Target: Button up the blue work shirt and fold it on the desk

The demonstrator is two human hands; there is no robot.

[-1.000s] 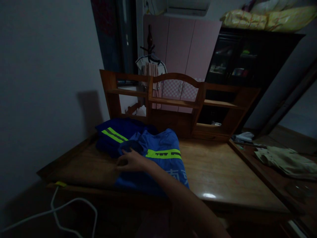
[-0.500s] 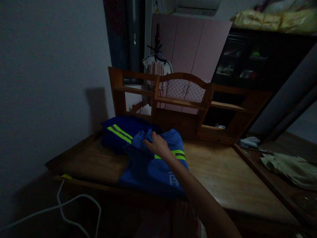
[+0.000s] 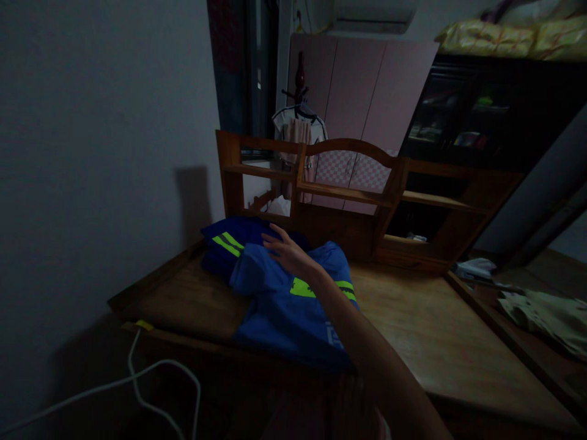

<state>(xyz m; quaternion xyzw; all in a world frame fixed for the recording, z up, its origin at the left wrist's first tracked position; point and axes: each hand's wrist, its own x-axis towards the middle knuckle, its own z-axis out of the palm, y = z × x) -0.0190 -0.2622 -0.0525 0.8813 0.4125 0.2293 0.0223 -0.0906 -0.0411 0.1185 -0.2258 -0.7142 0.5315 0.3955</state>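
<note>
My right hand [image 3: 290, 253] reaches in from the lower right, over a lighter blue garment [image 3: 279, 330] with a yellow-green reflective stripe and pale lettering. Its fingers are spread and nothing is held in them. The fingertips are at the upper edge of that garment, close to a darker blue garment [image 3: 217, 263] with a similar stripe, bunched behind and to the left. Whether the fingers touch the cloth I cannot tell. Part of the lighter garment is hidden beneath my forearm. My left hand cannot be made out; the bottom of the view is very dark.
The garments lie on a wooden desk [image 3: 413, 324] with a raised wooden shelf unit [image 3: 346, 195] along its back. A wall [image 3: 114, 153] closes off the left. A white cable [image 3: 165, 363] hangs by the front left edge. Pale cloth [image 3: 541, 311] lies at the right.
My right hand has opened from the bunched blue cloth, its fingers now extended. The cloth's upper left part has flopped down flatter. The whole view has shifted slightly.
</note>
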